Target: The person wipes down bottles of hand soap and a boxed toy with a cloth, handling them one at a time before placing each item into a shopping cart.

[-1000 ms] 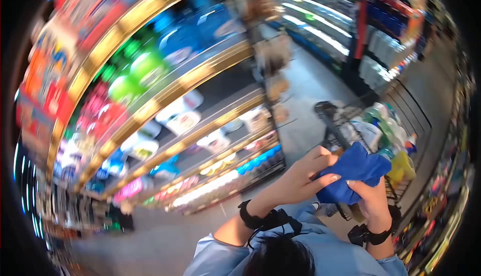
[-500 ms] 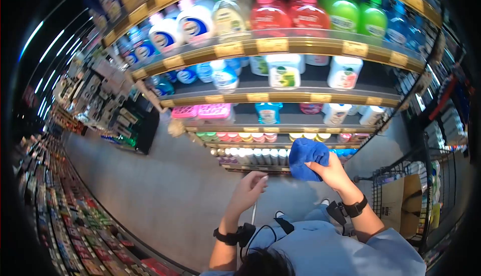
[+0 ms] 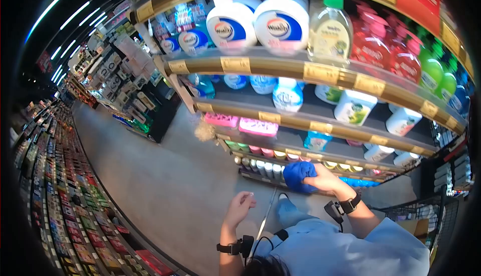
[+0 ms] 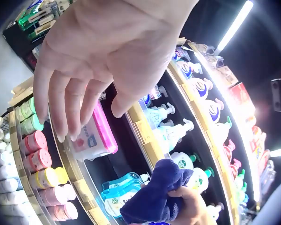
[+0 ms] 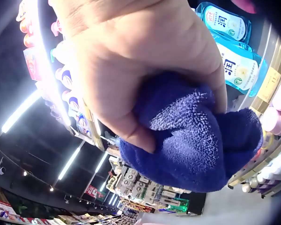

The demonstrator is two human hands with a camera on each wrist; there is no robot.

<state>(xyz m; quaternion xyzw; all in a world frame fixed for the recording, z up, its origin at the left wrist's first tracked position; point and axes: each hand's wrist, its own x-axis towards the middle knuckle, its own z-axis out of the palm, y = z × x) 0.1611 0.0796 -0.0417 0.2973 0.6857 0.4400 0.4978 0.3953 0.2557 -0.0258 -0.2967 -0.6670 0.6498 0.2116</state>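
Note:
My right hand (image 3: 323,178) grips a bunched blue cloth (image 3: 299,175) in front of the lower shelves. In the right wrist view the cloth (image 5: 187,140) shows a fluffy towel-like pile, with the thumb and fingers wrapped around it. Lower left of it, my left hand (image 3: 238,210) hangs with loosely bent fingers and holds nothing. Seen from the left wrist, this hand (image 4: 103,51) has its fingers pointing down, overlapping a pink-lidded box (image 4: 96,133) on the shelf behind. Teal bottles (image 3: 316,140) stand on a shelf above the cloth.
Shelves with gold-coloured edges (image 3: 280,68) hold pump bottles (image 3: 280,23) and white bottles (image 3: 354,108). A wire cart (image 3: 426,221) stands at the right. Goods line a long low rack (image 3: 65,191) at left, and the aisle floor (image 3: 145,170) runs between.
The left hand has let go of the cloth, which the right hand alone now holds. The view has swung left from the cart to face the shelves, and the hands have moved apart.

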